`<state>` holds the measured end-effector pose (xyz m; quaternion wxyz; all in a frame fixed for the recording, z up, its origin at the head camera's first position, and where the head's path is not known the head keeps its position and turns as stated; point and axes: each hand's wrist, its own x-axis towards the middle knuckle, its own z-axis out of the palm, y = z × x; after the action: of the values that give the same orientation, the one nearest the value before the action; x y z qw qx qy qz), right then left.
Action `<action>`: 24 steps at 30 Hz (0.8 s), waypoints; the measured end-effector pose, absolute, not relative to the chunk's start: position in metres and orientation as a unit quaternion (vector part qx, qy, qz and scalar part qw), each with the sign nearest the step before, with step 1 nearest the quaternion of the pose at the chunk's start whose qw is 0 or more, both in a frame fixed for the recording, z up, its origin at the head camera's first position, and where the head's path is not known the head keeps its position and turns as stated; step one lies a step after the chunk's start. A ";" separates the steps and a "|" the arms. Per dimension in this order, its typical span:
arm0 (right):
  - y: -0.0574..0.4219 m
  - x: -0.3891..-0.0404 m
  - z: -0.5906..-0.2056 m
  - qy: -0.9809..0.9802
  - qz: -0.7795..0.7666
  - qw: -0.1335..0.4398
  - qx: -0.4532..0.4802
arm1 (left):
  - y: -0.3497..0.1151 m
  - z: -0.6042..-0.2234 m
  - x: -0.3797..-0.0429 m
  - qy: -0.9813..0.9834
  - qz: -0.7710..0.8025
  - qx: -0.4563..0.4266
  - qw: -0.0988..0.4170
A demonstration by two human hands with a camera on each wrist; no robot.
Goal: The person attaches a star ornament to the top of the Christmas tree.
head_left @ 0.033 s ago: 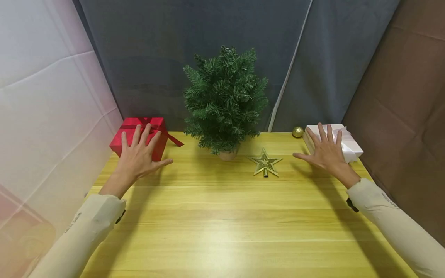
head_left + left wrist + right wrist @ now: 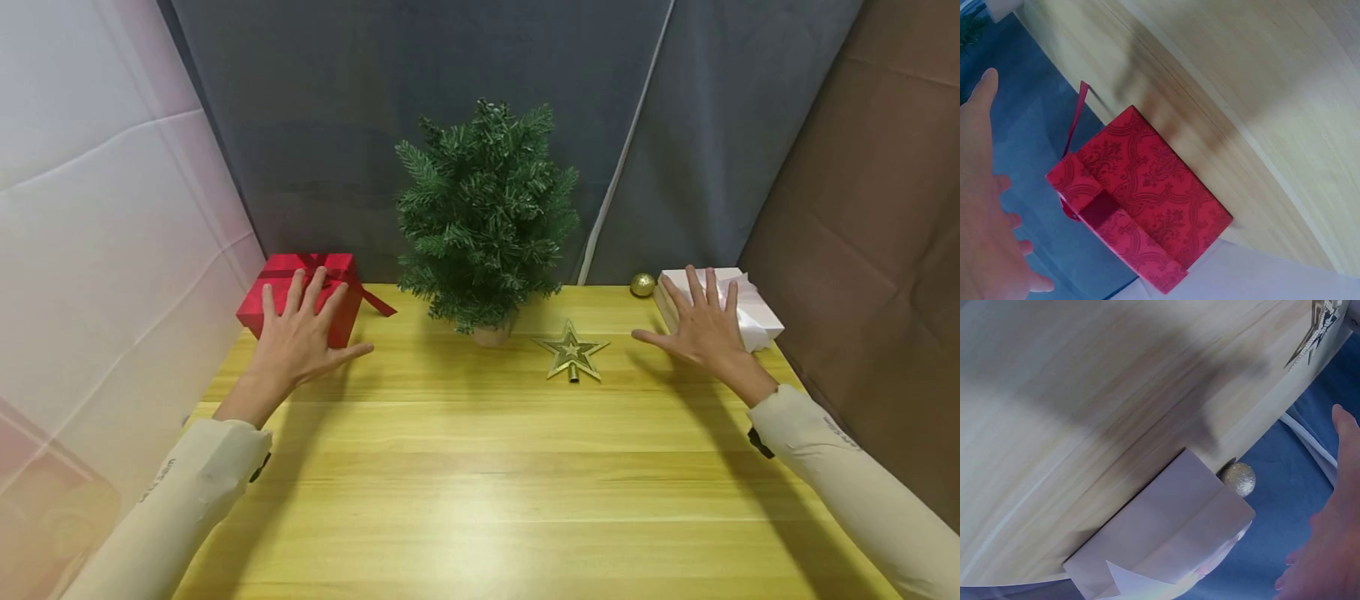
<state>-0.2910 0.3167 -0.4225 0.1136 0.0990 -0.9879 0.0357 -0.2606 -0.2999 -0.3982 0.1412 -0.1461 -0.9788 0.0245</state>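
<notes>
My left hand (image 2: 296, 337) is held above the table with its fingers spread, over the near side of a red gift box (image 2: 347, 322). Patterned paper and a dark red ribbon (image 2: 1100, 209) show on that box in the left wrist view, where a gap separates hand and box. On the other side, my right hand (image 2: 705, 329) also hovers, fingers apart, in front of a white gift box (image 2: 759, 310) with a pale bow. The right wrist view shows that hand (image 2: 1329, 531) off the box. Neither hand holds anything.
A small artificial Christmas tree (image 2: 487, 217) stands upright at the table's back middle. Right of its base lies a gold star topper (image 2: 572, 352). A gold ball ornament (image 2: 642, 285) sits beside the white box. Cloth (image 2: 300, 125) hangs behind the wooden table (image 2: 480, 467) and at both sides.
</notes>
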 end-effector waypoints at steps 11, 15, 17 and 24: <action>0.319 -0.292 -0.425 -0.989 0.029 0.110 0.100 | -0.300 -0.393 -0.261 -0.978 0.040 -0.153 0.139; 0.318 -0.291 -0.426 -0.988 0.035 0.109 0.103 | -0.300 -0.390 -0.262 -0.977 0.047 -0.155 0.138; 0.318 -0.291 -0.427 -0.988 0.038 0.109 0.105 | -0.300 -0.389 -0.263 -0.977 0.047 -0.157 0.138; 0.317 -0.289 -0.426 -0.988 0.047 0.098 0.107 | -0.298 -0.384 -0.266 -0.976 0.051 -0.161 0.137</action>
<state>-0.2890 0.3175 -0.4260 0.0977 0.1068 -0.9884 0.0468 -0.2664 -0.2976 -0.3839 0.1372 -0.1610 -0.9760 0.0513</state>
